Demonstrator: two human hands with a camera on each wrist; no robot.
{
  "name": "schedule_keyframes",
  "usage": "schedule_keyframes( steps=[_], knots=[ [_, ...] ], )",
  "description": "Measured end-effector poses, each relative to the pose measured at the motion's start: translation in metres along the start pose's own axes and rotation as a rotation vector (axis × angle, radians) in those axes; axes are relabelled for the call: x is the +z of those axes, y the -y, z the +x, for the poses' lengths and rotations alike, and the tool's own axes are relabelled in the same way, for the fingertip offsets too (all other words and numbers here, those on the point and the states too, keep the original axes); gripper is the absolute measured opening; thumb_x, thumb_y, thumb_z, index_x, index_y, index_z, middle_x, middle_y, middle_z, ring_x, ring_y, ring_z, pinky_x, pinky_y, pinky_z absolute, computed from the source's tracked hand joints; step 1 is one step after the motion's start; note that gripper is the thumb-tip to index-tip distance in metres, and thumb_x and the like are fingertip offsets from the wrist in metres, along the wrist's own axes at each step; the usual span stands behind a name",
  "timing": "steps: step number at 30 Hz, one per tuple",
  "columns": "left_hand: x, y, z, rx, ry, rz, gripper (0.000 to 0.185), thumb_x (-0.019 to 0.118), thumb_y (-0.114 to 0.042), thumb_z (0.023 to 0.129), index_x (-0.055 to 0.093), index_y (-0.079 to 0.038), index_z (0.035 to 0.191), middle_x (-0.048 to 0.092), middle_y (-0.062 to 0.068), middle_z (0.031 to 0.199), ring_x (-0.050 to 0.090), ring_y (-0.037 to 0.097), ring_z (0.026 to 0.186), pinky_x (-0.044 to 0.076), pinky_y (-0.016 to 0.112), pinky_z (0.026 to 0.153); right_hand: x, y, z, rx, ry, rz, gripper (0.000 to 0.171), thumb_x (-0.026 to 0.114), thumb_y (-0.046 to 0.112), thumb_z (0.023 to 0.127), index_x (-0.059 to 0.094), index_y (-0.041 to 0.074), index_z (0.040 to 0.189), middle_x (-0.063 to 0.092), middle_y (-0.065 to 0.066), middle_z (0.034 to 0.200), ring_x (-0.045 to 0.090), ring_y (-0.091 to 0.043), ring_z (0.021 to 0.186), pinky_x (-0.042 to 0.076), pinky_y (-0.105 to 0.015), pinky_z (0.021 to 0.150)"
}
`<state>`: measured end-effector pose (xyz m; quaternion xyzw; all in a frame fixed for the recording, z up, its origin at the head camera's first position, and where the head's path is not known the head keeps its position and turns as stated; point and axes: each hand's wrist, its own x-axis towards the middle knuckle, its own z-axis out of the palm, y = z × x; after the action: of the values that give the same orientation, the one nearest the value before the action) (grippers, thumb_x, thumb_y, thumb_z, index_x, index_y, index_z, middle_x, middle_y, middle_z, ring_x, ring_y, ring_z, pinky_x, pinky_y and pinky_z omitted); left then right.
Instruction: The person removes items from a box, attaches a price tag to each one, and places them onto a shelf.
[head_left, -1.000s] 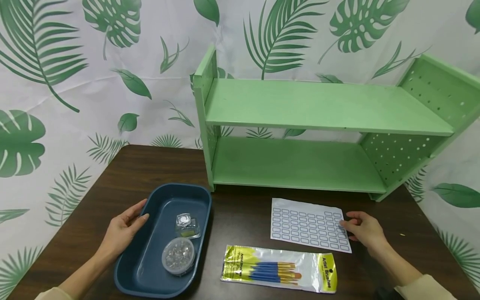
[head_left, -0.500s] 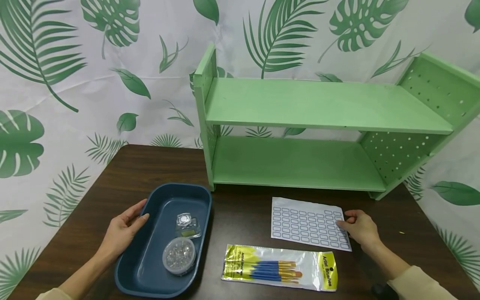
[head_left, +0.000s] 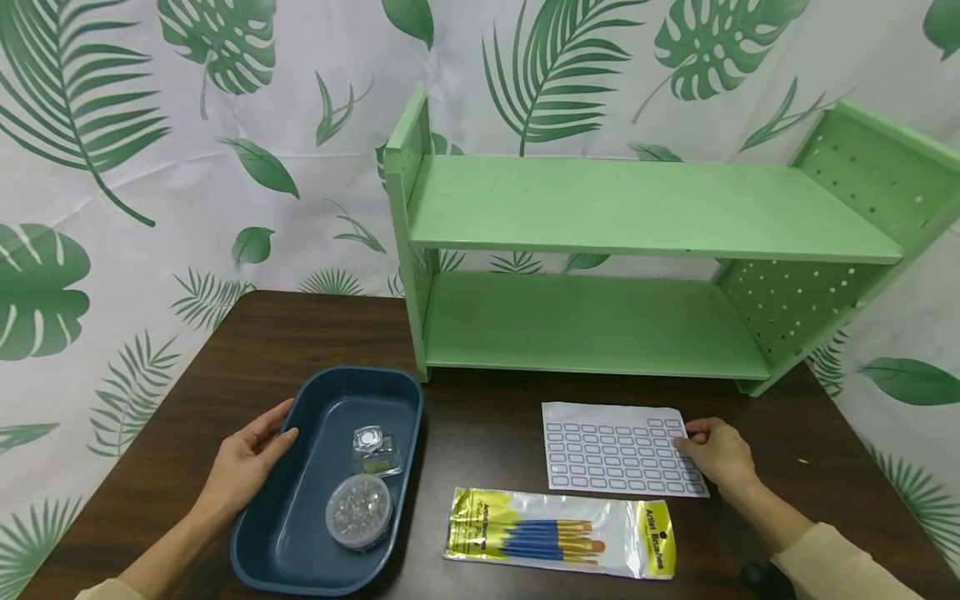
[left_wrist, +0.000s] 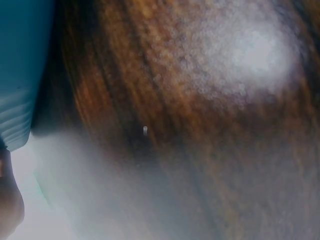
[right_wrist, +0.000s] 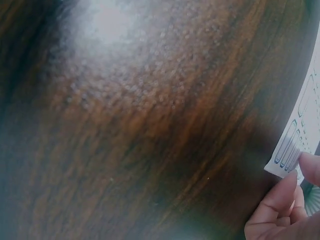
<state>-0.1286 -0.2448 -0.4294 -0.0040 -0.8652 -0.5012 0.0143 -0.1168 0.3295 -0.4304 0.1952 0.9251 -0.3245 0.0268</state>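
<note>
Since a second ago we see one change: the label sheet [head_left: 619,450] has swung round under our right hand [head_left: 718,454], so its near edge now runs close to square with the front edge of the green shelf unit [head_left: 645,208] instead of slanting. We read this as the sheet being straightened or drawn in, not lifted; it lies flat on the dark wood table [head_left: 480,417], in front of the shelf unit's lower board. Right hand: fingers curled over the sheet's right edge, and the wrist view shows fingertips [right_wrist: 280,197] at the sheet corner [right_wrist: 300,137], so a light pinch. Left hand [head_left: 243,462] hasn't moved: fingers loosely straight, resting against the left rim of the blue tray [head_left: 311,392], in front of the shelf unit's left end. Tray holds a round clear container [head_left: 358,510] and a small glass bottle [head_left: 372,450]. Artist brush pack [head_left: 558,533] unmoved, in front of the sheet.
</note>
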Motion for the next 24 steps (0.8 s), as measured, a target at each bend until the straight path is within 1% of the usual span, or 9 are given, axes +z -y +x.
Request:
schedule_keyframes(
  steps=[3,8,12,15,18,20,22,24],
  knots=[
    [-0.0002,-0.0005,0.0002,0.006,-0.003,0.004,0.05,0.055,-0.022,0.101,0.045,0.003,0.143,0.056,0.031,0.133,0.051,-0.021,0.091,0.049,0.008,0.071,-0.0002,0.0008,0.0004,0.008,0.008,-0.002,0.036,0.062,0.007,0.091,0.051,-0.017,0.116,0.054,-0.018,0.086,0.052,-0.022,0.074,0.039,-0.026,0.057],
    [-0.0001,-0.0008,0.0003,0.008,-0.011,0.007,0.049,0.055,-0.021,0.101,0.046,0.003,0.142,0.057,0.031,0.132,0.054,-0.019,0.09,0.051,0.011,0.07,0.0002,0.0019,0.0004,0.01,0.007,-0.009,0.035,0.061,0.006,0.092,0.048,-0.016,0.115,0.055,-0.022,0.089,0.054,-0.024,0.074,0.042,-0.028,0.057],
    [-0.0005,-0.0009,-0.0002,-0.009,-0.006,0.006,0.05,0.055,-0.022,0.101,0.045,0.003,0.143,0.057,0.031,0.132,0.055,-0.018,0.089,0.052,0.013,0.069,0.0003,0.0006,-0.0001,-0.007,0.002,0.0,0.033,0.062,0.006,0.091,0.048,-0.015,0.113,0.055,-0.023,0.089,0.054,-0.023,0.073,0.042,-0.027,0.057],
    [-0.0012,-0.0013,-0.0004,-0.02,0.004,0.006,0.05,0.055,-0.023,0.101,0.045,0.002,0.143,0.056,0.031,0.133,0.055,-0.018,0.089,0.052,0.013,0.069,0.0,-0.0007,-0.0007,-0.021,0.003,0.008,0.033,0.062,0.005,0.09,0.049,-0.014,0.113,0.056,-0.022,0.087,0.054,-0.023,0.073,0.042,-0.026,0.055],
    [-0.002,-0.002,0.0001,-0.042,0.019,-0.001,0.052,0.055,-0.024,0.101,0.044,0.001,0.144,0.055,0.03,0.135,0.055,-0.017,0.089,0.052,0.014,0.07,-0.0009,-0.0018,-0.0008,-0.025,0.009,0.019,0.033,0.062,0.005,0.09,0.05,-0.015,0.114,0.056,-0.021,0.088,0.054,-0.023,0.075,0.041,-0.025,0.055],
    [-0.0027,-0.0024,0.0006,-0.063,0.032,-0.008,0.053,0.055,-0.026,0.101,0.043,0.0,0.145,0.056,0.029,0.134,0.057,-0.014,0.089,0.053,0.016,0.07,-0.0019,-0.0028,-0.0007,-0.022,0.02,0.037,0.032,0.061,0.005,0.092,0.051,-0.015,0.115,0.056,-0.021,0.089,0.054,-0.023,0.075,0.043,-0.024,0.055],
    [-0.0037,-0.0031,0.0012,-0.082,0.043,-0.009,0.053,0.055,-0.028,0.101,0.043,0.0,0.145,0.059,0.027,0.132,0.058,-0.011,0.088,0.053,0.017,0.07,-0.0034,-0.0043,-0.0003,-0.014,0.035,0.073,0.031,0.059,0.004,0.093,0.051,-0.015,0.116,0.056,-0.021,0.09,0.054,-0.021,0.076,0.046,-0.024,0.055],
    [-0.0049,-0.0039,0.0019,-0.086,0.041,-0.006,0.054,0.055,-0.029,0.101,0.044,-0.001,0.145,0.062,0.019,0.129,0.057,-0.012,0.089,0.052,0.016,0.072,-0.0053,-0.0059,0.0001,-0.005,0.056,0.114,0.031,0.057,0.003,0.093,0.051,-0.016,0.116,0.057,-0.021,0.091,0.055,-0.019,0.075,0.049,-0.024,0.056]
  ],
)
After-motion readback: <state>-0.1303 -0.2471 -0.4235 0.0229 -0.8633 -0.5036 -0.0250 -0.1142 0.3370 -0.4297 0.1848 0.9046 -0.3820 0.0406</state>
